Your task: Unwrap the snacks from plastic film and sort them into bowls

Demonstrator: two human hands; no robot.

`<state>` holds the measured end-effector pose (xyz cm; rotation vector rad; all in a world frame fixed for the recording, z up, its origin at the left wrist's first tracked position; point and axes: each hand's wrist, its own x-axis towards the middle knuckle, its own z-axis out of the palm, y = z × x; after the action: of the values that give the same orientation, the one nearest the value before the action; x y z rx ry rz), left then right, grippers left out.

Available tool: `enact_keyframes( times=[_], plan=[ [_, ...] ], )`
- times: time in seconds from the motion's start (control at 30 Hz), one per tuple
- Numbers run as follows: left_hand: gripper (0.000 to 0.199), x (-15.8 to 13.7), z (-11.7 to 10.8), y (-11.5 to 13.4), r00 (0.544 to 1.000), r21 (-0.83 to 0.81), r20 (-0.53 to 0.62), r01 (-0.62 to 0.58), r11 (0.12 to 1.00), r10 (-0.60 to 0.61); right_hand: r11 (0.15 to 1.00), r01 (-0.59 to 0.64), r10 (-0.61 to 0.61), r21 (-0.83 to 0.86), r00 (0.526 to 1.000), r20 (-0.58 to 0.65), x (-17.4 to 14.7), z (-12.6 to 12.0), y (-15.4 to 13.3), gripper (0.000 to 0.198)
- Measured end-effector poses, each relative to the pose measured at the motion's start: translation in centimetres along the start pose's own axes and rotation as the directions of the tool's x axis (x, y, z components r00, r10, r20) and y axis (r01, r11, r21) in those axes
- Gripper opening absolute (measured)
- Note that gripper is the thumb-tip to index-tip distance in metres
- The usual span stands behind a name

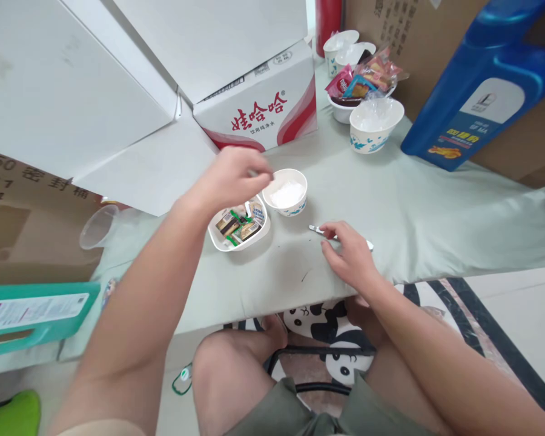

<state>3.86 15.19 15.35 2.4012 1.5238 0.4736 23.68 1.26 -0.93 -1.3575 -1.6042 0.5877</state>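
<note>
My left hand (243, 172), its fingertips a little blurred, is held above the gap between a white tub and a paper cup, fingers curled together. Whatever they might pinch cannot be made out. Several small wrapped snack packets (240, 227) lie in the white tub (218, 241) under it. The paper cup (295, 211) with a blue pattern has a clear plastic liner (287, 194) inside. On the cloth to the right, my right hand (349, 251) is closed around a slim light-grey tool (317, 229), whose ends show on both sides; its kind is unclear.
Behind stand a white and red water carton (258, 115) and white boards (95, 72). More lined paper cups (375, 130) and a bowl of wrapped snacks (343, 112) are at the back right, near a big blue bottle (472, 103). A clear plastic cup (99, 227) lies left.
</note>
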Motion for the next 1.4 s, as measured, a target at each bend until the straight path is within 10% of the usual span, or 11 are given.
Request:
enact_keyframes(
  times=[0.13, 0.23, 0.33, 0.47, 0.57, 0.67, 0.83, 0.97, 1.27, 1.4],
  plan=[
    [0.025, -10.5, 0.9, -6.4, 0.945, -0.265, -0.249, 0.142, 0.954, -0.21, 0.998, -0.032, 0.033, -0.059, 0.999, 0.017, 0.0, -0.4, 0.4, 0.023],
    [0.027, -17.7, 5.3, -9.0, 0.923, -0.362, -0.101, 0.314, 0.878, -0.371, 0.994, 0.004, 0.0, -0.106, 0.999, 0.041, -0.5, 0.2, 0.3, 0.02],
    [0.032, -21.4, 8.8, -9.5, 0.932, -0.425, -0.12, 0.264, 0.866, -0.343, 0.983, 0.089, -0.074, -0.159, 0.993, 0.095, -1.3, 1.5, -0.4, 0.016],
    [0.03, -23.2, 7.8, -12.7, 0.854, -0.335, -0.221, 0.387, 0.859, -0.471, 0.953, 0.228, -0.188, -0.2, 0.961, 0.202, -2.3, 3.6, -1.6, 0.011],
    [0.032, -25.2, 4.3, -17.7, 0.721, -0.13, -0.303, 0.616, 0.777, -0.623, 0.936, 0.266, -0.205, -0.231, 0.945, 0.255, -2.8, 5.2, -2.2, 0.013],
    [0.025, -27.5, 1.0, -23.0, 0.479, 0.05, -0.506, 0.847, 0.53, -0.717, 0.948, 0.205, -0.138, -0.242, 0.954, 0.267, -2.9, 6.3, -2.7, 0.014],
    [0.058, -30.3, -2.1, -30.0, 0.167, -0.048, -0.454, 0.976, 0.211, -0.875, 0.952, 0.152, -0.065, -0.266, 0.948, 0.312, -2.8, 7.0, -3.2, 0.013],
    [0.058, -31.6, -3.2, -32.1, 0.192, -0.066, -0.271, 0.974, 0.218, -0.943, 0.926, 0.215, -0.109, -0.311, 0.939, 0.326, -2.6, 7.1, -2.6, 0.012],
    [0.063, -30.6, -2.6, -29.2, 0.198, -0.132, -0.486, 0.946, 0.295, -0.851, 0.84, 0.435, -0.349, -0.325, 0.891, 0.292, -2.8, 7.1, -2.5, 0.013],
    [0.059, -29.6, -3.0, -26.9, 0.25, -0.324, -0.557, 0.812, 0.485, -0.792, 0.857, 0.392, -0.308, -0.334, 0.91, 0.278, -2.7, 6.7, -2.8, 0.016]
  ],
)
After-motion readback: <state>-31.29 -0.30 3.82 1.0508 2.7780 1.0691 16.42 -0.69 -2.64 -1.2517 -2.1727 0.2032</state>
